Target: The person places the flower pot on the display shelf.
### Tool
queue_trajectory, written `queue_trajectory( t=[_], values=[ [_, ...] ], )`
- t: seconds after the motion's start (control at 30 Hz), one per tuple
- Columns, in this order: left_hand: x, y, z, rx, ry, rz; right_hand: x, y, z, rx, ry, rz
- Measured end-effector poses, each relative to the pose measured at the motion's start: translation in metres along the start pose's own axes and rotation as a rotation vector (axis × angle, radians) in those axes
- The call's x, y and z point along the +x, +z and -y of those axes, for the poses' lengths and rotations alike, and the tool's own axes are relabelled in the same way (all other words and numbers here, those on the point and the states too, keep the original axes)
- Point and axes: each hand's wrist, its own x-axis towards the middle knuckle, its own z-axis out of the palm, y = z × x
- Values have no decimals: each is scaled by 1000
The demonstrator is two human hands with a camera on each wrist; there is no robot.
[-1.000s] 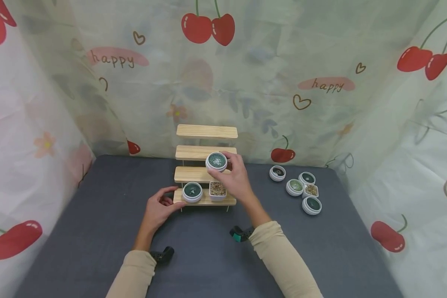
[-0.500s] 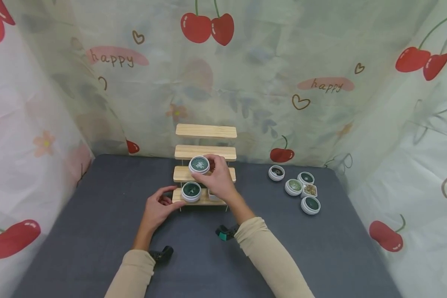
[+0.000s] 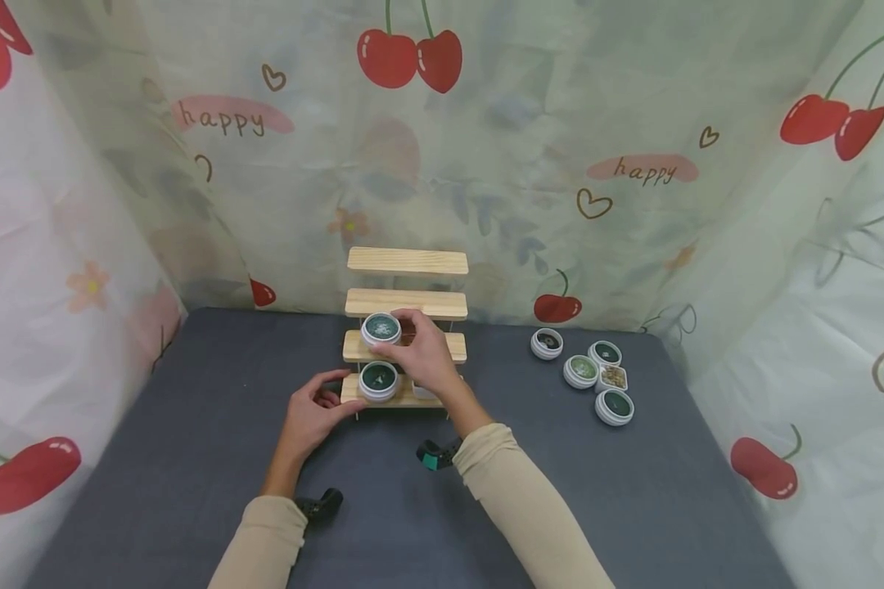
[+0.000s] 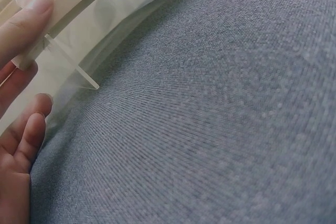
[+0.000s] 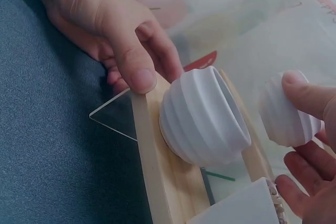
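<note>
A tiered wooden shelf stand (image 3: 408, 261) with clear supports stands near the back of the table. My left hand (image 3: 311, 419) grips the left end of its lowest board, thumb on the front edge (image 5: 142, 80). Beside the thumb on that board sits a white ribbed round pot (image 3: 379, 382) with a dark green top. Farther right is a white square pot (image 5: 239, 205), mostly hidden in the head view by my right hand (image 3: 429, 360). That hand pinches another white round pot (image 3: 381, 329), speckled green inside, at the left of the second board from below; contact with the board cannot be told.
On the right of the dark table lie several small pots: a round one (image 3: 547, 343) apart, and a cluster with a square pot (image 3: 613, 377) among round ones (image 3: 615, 406). A cherry-printed curtain (image 3: 486, 204) hangs close behind the stand.
My right hand has carried its pot leftward and slightly down, from the right side of the stand to above the lower round pot. My left hand has kept its grip in place.
</note>
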Motion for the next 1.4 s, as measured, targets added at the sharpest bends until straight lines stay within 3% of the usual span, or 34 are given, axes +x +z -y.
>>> queue_trajectory(
  t=[1.0, 1.4],
  values=[
    [-1, 0, -2, -16, 19, 4, 2, -1, -3, -65, 45, 67],
    [1, 0, 0, -15, 24, -8, -4, -20, -6, -46, 46, 83]
  ],
)
